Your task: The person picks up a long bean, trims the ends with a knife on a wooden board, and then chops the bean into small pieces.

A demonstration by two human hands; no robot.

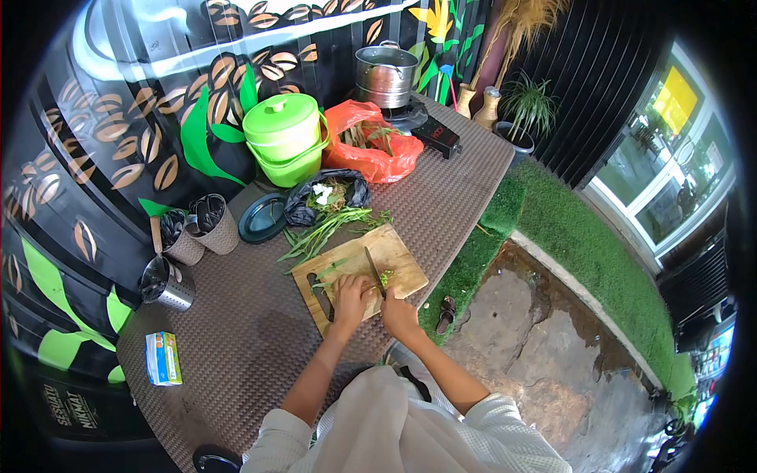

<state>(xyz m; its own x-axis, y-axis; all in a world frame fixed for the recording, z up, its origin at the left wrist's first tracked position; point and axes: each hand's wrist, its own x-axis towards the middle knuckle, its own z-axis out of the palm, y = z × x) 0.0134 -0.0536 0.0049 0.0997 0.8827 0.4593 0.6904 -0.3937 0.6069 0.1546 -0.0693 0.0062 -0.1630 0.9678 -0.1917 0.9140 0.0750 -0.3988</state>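
A wooden cutting board (402,256) lies at an angle on the woven-topped table. My right hand (400,315) grips a knife (373,266), its blade pointing away from me over the board. Close beside the blade, my left hand (352,298) is curled down on long green vegetable stalks (325,284); their ends under my fingers are hidden. Small chopped green pieces (385,277) sit just right of the knife. Beyond the board is a loose bunch of long green stalks (327,234), spread in front of a black plastic bag (359,188) with plant scraps in it.
Behind stand a lime-green lidded bucket (284,138), a red plastic bag (378,162) and a steel pot (386,77) on a portable stove (436,135). To the left are dark plates (263,218), utensil holders (213,225) and a tissue pack (163,359). The table edge (465,240) runs along the right.
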